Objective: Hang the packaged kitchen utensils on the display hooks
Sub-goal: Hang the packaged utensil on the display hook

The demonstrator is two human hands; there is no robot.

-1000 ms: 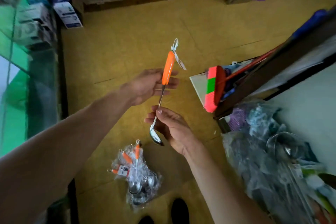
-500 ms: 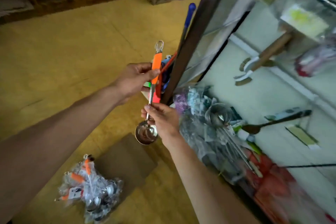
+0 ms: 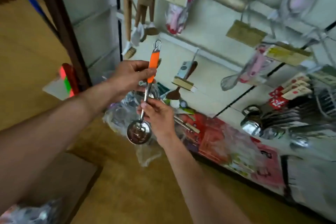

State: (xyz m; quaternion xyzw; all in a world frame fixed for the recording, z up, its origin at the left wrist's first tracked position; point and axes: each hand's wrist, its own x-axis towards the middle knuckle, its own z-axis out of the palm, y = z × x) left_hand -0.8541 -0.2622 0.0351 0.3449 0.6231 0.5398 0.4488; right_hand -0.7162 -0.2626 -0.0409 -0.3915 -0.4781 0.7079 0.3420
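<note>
Head camera view, looking down and forward: your two bare arms reach in from the near edge and meet at the middle of the scene, holding one orange-handled steel ladle (image 3: 151,78) upright in the air, hanging loop on top and round bowl at the bottom. Your left hand (image 3: 131,76) has thumb and fingers curled round the lower part of the orange grip. Your right hand (image 3: 158,114) sits below it and pinches the bare steel shaft just above the bowl. The ladle is in front of the white display wall (image 3: 209,54), not touching it and not on any hook. Far and to the right, that wall carries hanging goods: wooden-handled brushes (image 3: 128,22) up left, a packaged whisk (image 3: 230,82) farther right, and blurred card-topped packs. On the low ledge to the right are shiny steel ladle bowls (image 3: 251,126) and red packets (image 3: 214,138). A dark upright post (image 3: 67,29) stands to the left. On the yellow floor (image 3: 23,56), near left, lies a blurred plastic bag of utensils (image 3: 27,212).
</note>
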